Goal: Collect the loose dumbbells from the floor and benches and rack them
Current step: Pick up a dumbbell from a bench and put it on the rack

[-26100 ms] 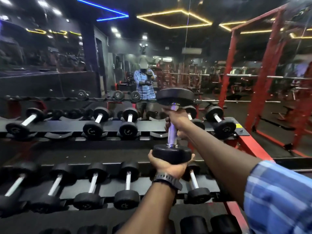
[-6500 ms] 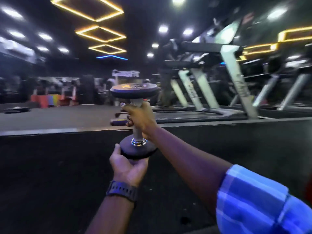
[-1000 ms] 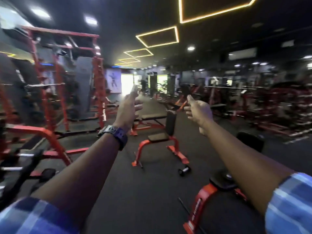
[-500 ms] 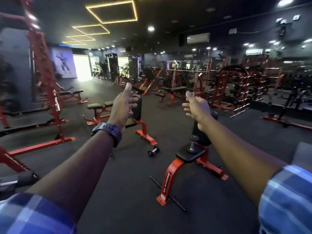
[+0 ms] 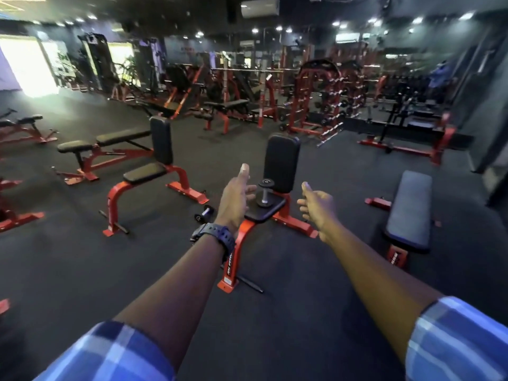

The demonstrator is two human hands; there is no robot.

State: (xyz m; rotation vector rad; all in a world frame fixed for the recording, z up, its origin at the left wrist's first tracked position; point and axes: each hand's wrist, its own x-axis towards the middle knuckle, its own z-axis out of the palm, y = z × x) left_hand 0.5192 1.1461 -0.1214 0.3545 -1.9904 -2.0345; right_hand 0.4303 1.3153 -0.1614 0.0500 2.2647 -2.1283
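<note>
While both arms reach out, left hand (image 5: 235, 198) loosely open, right hand (image 5: 316, 203) half-curled, both empty.

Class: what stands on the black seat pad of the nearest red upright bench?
One small dumbbell stands on end on the seat pad, before the backrest. The left hand hides the pad's left edge.

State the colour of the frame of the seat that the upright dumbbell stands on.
Red-orange frame, seen in the head view.
</note>
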